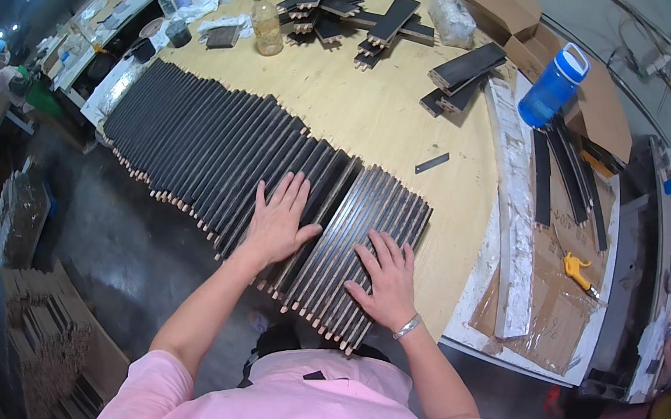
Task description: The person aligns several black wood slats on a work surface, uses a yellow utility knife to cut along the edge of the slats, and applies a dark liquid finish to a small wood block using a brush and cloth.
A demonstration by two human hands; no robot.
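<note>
A long row of black slats with pale wooden ends lies side by side along the near edge of the table. My left hand rests flat on the middle part of the row, fingers stretched out and thumb pointing right. On the right-hand group of slats, which look shinier and narrower, my right hand lies with its fingers spread. A narrow dark gap or slat edge runs between the two groups. Neither hand grips anything. A small dark flat strip lies on the table beyond my right hand.
Black slats are piled at the far side of the pale tabletop, with more stacked at right. A glass jar, blue bottle, white-flecked beam, yellow air gun and open carton stand around.
</note>
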